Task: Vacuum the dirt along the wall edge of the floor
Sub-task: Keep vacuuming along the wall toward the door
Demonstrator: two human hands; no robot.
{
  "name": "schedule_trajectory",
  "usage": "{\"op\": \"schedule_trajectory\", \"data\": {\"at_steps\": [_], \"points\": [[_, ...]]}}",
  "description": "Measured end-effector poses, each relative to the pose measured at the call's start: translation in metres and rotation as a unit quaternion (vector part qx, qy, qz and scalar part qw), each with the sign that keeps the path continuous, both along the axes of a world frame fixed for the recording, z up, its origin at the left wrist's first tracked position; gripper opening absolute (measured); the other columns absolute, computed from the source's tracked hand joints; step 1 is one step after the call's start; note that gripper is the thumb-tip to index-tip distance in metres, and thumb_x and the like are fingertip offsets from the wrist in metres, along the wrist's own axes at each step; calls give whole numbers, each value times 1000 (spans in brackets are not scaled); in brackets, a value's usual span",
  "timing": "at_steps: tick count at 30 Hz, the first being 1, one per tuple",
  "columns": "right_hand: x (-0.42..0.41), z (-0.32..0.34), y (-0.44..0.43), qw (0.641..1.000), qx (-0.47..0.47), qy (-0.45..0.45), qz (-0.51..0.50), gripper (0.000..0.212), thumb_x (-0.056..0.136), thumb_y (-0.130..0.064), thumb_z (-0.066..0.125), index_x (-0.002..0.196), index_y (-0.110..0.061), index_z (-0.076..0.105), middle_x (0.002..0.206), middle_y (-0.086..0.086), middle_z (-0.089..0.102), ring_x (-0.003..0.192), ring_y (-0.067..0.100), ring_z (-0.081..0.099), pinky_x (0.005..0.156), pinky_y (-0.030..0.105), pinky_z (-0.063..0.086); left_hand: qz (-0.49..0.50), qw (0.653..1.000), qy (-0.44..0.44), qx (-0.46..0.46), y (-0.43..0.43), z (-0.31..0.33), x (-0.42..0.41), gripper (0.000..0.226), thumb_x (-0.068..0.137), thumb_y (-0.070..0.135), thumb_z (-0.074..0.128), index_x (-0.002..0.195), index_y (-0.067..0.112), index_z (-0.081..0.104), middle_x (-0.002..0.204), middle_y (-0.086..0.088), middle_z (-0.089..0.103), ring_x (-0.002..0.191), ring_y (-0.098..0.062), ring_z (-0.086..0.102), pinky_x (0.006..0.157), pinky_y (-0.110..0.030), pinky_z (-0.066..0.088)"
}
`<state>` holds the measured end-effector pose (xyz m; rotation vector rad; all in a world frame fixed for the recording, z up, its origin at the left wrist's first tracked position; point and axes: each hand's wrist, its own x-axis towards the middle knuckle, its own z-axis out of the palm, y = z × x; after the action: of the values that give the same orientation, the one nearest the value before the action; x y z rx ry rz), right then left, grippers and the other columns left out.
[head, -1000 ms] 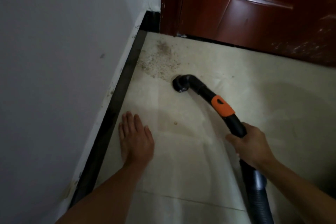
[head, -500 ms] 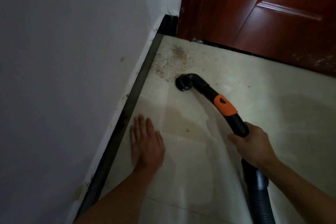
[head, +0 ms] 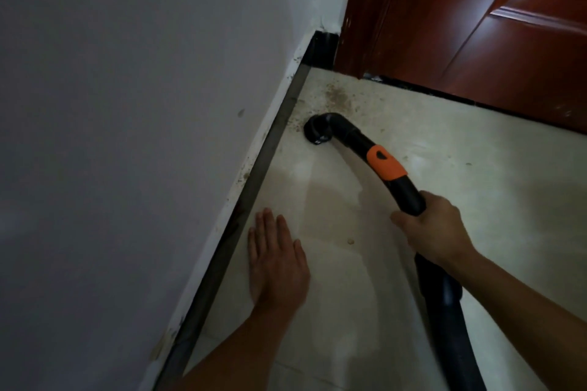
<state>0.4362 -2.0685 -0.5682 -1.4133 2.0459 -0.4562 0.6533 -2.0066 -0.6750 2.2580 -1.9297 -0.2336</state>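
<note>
My right hand (head: 435,232) is closed around the black vacuum pipe (head: 409,197), just behind its orange collar (head: 386,165). My left hand (head: 276,263) lies flat on the floor (head: 476,200) with the fingers straight. It holds nothing and props me up just beside the dark skirting board (head: 270,155).

The pipe's bent nozzle (head: 317,130) sits down on the floor close to the skirting board, at the near edge of the dirt (head: 336,95). The dirt is a speckled brown patch that runs along the foot of the wall (head: 127,105) into the corner by the red door (head: 476,25). A single crumb (head: 350,241) lies between my hands, well back from the nozzle.

The pipe looks like hard, smooth plastic. I expect it to be stiff and light, so one hand should be enough to steer it. The ribbed hose (head: 451,327) behind my grip looks soft, and I judge it would bend if I held it there, leaving me little control of the nozzle. The stiff part near the collar is the place to hold.

The dirt looks dry, fine and loose, so I think it should lift easily once the nozzle is over it. The hard nozzle could knock the skirting board, so I want to slide it lightly along that edge.
</note>
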Motion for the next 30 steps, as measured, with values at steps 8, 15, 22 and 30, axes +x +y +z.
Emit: {"op": "schedule_trajectory", "data": {"at_steps": [8, 15, 22, 30], "points": [[35, 2, -55, 999, -9, -29, 11, 22, 79, -23, 72, 94, -10, 63, 75, 14, 66, 62, 31, 66, 59, 34, 55, -3, 1000, -10, 7, -1, 1, 0, 59, 95, 33, 25, 139, 1, 47, 152, -21, 36, 143, -32, 31, 113, -45, 21], [7, 12, 1, 997, 31, 0, 73, 14, 78, -15, 73, 84, -15, 61, 66, 7, 62, 54, 23, 61, 50, 29, 49, -3, 1000, -2, 7, -1, 1, -1, 59, 96, 33, 26, 139, 0, 47, 151, -22, 36, 143, -33, 31, 113, -46, 22], [-63, 12, 24, 996, 4, 50, -80, 14, 78, -13, 76, 77, -9, 62, 58, 14, 63, 50, 29, 61, 54, 35, 52, -2, 1000, 6, 0, -1, 0, 0, 59, 95, 32, 25, 139, -2, 47, 151, -22, 36, 142, -34, 31, 112, -47, 24], [-48, 11, -16, 988, -6, -42, -149, 13, 80, -14, 72, 82, -5, 62, 62, 15, 63, 46, 27, 58, 50, 31, 50, -3, 1000, -11, 3, -1, -3, 0, 60, 96, 33, 24, 142, -1, 43, 154, -21, 32, 144, -32, 27, 115, -46, 20]]}}
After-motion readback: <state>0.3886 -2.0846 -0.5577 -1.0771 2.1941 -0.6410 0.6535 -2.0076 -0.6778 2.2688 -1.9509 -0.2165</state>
